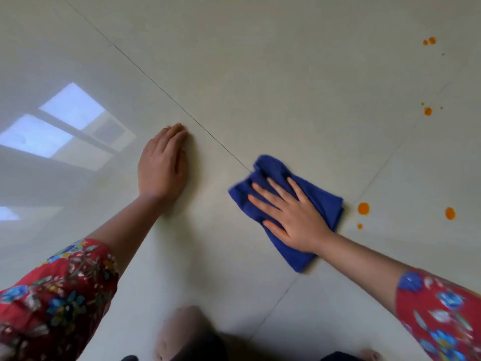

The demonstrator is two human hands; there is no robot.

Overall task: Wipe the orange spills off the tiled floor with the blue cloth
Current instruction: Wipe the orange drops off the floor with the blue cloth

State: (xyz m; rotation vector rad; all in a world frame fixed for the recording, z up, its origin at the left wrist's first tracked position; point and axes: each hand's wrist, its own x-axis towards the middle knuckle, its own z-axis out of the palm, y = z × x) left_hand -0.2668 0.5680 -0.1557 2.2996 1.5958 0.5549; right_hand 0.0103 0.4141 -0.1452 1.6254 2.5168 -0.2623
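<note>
**A:** Three clusters of orange spills (450, 213) dot the tiled floor (260, 74), all on the right side: the near drops (363, 208), the middle drops (428, 111) and the far drops (430, 40).

**B:** And the blue cloth (270, 169)?

**A:** It's bunched flat on the floor near the person, just left of the near drops and not touching them. The right hand (294, 212) lies on top of it with the palm down and the fingers straight and spread, pressing rather than gripping.

**B:** The other hand?

**A:** The left hand (162, 162) is flat on bare tile further left, fingers straight and together. It holds nothing and looks like a prop for the body.

**B:** So which step is this?

**A:** I'd say wiping is in hand, but none of the visible drops has been reached yet.

**B:** Next move?

**A:** Probably slide the cloth rightward over the near drops, keeping the palm pressed down so the fabric travels with the hand. The middle and far drops call for a longer reach, perhaps shifting the left hand too.
</note>
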